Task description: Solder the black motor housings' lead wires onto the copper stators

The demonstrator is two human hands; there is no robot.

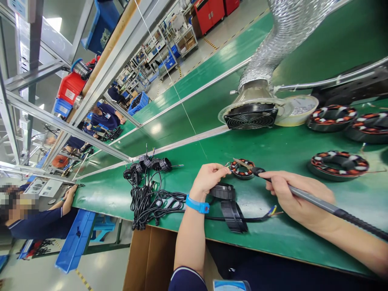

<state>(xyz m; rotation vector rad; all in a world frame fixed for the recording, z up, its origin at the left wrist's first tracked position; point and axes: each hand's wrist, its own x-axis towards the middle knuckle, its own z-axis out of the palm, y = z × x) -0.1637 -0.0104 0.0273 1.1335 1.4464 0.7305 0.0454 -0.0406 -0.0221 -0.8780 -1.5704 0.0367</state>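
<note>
My right hand (pixel 298 196) is closed around the grey handle of a soldering iron (pixel 315 200). The iron's tip reaches over a small ring-shaped motor stator (pixel 241 169) with orange, white and black windings, lying on the green bench. At the stator's left edge, my left hand (pixel 210 178) pinches a thin wire between thumb and forefinger; its other fingers are curled. A blue wrist strap (pixel 197 205) circles my left wrist. Below the stator sit a black ring housing (pixel 222 191) and a second black housing (pixel 234 216) tipped on its side, beside a black cable with bared coloured wire ends (pixel 272 211).
Bundled black cables (pixel 145 202) with ring ends lie left. Larger stators (pixel 339 165) are at the right. A fume extraction fan (pixel 253 115) on a foil duct (pixel 263 60) stands behind the work. A cardboard box (pixel 151 258) is below the bench edge. Co-workers sit farther left.
</note>
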